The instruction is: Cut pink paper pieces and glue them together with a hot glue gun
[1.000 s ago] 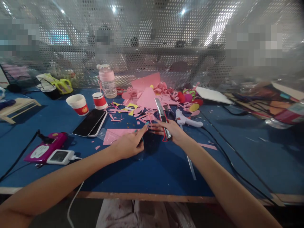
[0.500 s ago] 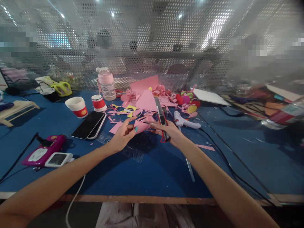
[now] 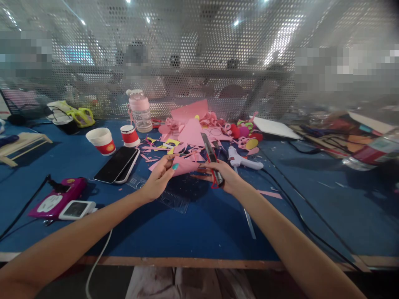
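My left hand (image 3: 160, 176) pinches a piece of pink craft sheet (image 3: 185, 165) between thumb and fingers. In my right hand (image 3: 227, 175) is a red and black utility knife (image 3: 213, 160), its blade slanting up and away from me. The right fingertips also reach the sheet's right edge; whether they grip it I cannot tell. Beneath my hands lies a clear plastic stencil ruler (image 3: 174, 201). Pink and yellow scraps (image 3: 149, 158) are strewn just beyond. A white glue gun (image 3: 245, 159) rests right of my right hand.
Two phones (image 3: 116, 164), paper cups (image 3: 101, 141) and a pink-lidded bottle (image 3: 140, 110) stand left. A purple case (image 3: 59, 198) with a white device sits nearer. Pink cutouts (image 3: 218, 128) pile up before the perforated metal screen (image 3: 199, 50). The glue gun's black cable (image 3: 299, 211) crosses the right side.
The pink sheet has turned and shows more of its face. My left hand has shifted slightly left. The knife stays in my right hand, moved a little.
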Available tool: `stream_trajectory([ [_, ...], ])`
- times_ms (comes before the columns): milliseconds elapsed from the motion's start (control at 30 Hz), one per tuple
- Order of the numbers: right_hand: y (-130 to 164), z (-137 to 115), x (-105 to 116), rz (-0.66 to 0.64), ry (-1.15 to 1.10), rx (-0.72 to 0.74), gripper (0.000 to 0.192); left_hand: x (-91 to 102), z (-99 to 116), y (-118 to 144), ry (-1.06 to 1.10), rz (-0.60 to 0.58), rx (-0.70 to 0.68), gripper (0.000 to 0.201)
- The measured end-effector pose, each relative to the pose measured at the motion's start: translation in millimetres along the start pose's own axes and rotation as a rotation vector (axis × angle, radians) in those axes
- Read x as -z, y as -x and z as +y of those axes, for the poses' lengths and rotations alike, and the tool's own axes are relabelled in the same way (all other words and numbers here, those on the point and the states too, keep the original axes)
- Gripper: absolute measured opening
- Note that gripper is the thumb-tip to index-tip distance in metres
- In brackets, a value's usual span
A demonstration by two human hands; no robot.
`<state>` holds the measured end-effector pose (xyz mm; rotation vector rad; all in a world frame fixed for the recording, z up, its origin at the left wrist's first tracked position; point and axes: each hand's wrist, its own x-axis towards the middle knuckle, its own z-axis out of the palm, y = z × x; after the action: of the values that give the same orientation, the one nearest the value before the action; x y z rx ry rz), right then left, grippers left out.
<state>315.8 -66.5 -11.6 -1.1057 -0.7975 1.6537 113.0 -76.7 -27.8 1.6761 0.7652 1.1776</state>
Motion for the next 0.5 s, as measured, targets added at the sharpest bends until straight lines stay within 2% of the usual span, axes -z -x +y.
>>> stream_trajectory([
  [100, -1.4, 1.6, 1.3, 0.031, 0.015, -0.02, 0.008, 2.7, -4.4, 4.5, -0.123, 0.032, -0.078, 0.038],
  [167, -2.4, 2.0, 2.8, 0.025, 0.027, -0.043, 0.004, 6.0, -8.8, 9.4, -0.279, 0.022, -0.217, 0.04],
  [200, -2.8, 2.0, 3.5, 0.011, 0.028, -0.061, 0.004, 7.5, -10.7, 12.0, -0.38, -0.019, -0.328, 0.042],
  [300, -3.4, 1.3, 4.8, -0.053, 0.021, -0.161, 0.021, 8.7, -11.8, 18.8, -0.623, -0.272, -0.685, 0.049],
  [367, -2.8, 0.9, 4.4, -0.111, 0.016, -0.233, 0.024, 5.7, -7.5, 21.9, -0.671, -0.42, -0.825, 0.05],
  [400, -2.2, 0.8, 3.8, -0.14, 0.018, -0.258, 0.021, 3.3, -4.0, 22.9, -0.667, -0.474, -0.848, 0.049],
  [500, 0.4, 1.6, 1.6, -0.165, 0.045, -0.271, 0.008, -3.6, 8.1, 24.6, -0.625, -0.632, -0.765, 0.046],
])
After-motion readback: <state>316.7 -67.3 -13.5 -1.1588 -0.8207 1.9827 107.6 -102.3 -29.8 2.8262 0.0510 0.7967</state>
